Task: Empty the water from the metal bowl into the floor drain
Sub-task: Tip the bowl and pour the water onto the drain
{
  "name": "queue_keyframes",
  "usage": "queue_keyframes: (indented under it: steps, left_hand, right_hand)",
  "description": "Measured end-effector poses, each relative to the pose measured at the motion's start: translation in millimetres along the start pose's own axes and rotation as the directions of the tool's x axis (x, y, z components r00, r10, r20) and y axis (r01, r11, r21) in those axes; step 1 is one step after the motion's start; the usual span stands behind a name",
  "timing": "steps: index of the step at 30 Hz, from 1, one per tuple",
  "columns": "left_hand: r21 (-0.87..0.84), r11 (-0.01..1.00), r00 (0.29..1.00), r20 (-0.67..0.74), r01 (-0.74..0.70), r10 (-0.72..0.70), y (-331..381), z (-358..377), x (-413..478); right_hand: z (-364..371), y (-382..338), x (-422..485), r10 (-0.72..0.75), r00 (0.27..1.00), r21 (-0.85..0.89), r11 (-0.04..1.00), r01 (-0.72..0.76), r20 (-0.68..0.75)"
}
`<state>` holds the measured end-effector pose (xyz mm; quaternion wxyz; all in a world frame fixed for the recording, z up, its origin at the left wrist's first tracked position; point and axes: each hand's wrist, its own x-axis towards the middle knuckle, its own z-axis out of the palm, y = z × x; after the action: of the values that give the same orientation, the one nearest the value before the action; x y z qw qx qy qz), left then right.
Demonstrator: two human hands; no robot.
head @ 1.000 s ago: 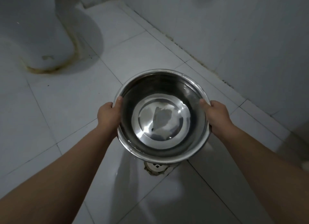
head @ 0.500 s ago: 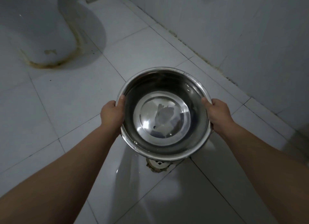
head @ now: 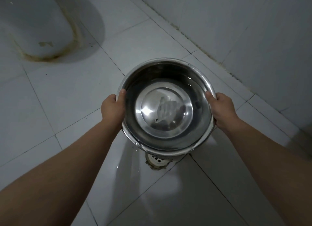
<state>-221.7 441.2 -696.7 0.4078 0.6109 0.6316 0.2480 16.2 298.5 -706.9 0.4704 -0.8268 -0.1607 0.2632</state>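
Holding the metal bowl (head: 166, 107) over the floor, the left hand (head: 112, 107) grips the rim at 9 o'clock and the right hand (head: 222, 110) grips it at 3 o'clock. On each hand the thumb lies over the rim and the other fingers are hidden under the bowl. Clear water (head: 168, 134) sits in the bowl. The floor drain (head: 157, 161) peeks out just past the bowl's edge at 6 o'clock. The floor (head: 70, 94) is shiny white tile. A toilet base (head: 33, 28) with a dirty brown edge stands at 10 o'clock. A tiled wall (head: 244, 28) runs along at 2 o'clock.
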Motion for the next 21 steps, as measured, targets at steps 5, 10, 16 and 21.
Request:
queue_keyframes:
  steps: [5, 10, 16, 21]
  left_hand:
    - [0.003, 1.0, 1.0, -0.006, -0.006, 0.006, -2.9, 0.9, 2.6]
    - [0.016, 1.0, 1.0, -0.011, -0.026, 0.026, -7.1, 2.3, 4.4]
    - [0.043, 0.998, 0.999, -0.027, -0.045, 0.046, -10.5, 1.6, 6.9]
    - [0.026, 0.999, 0.999, -0.026, -0.037, 0.037, -11.9, 1.2, 7.6]
  right_hand:
    - [0.1, 0.4, 1.1, 0.006, 1.0, 0.004, 1.0, -0.006, 0.011]
    - [1.1, 2.6, 1.5, 0.005, 1.0, 0.001, 1.0, -0.005, 0.025]
    - [2.9, 3.0, 0.4, -0.005, 0.999, 0.008, 1.0, 0.005, 0.041]
    - [4.0, 3.4, 0.8, 0.006, 0.999, 0.016, 1.0, -0.006, 0.039]
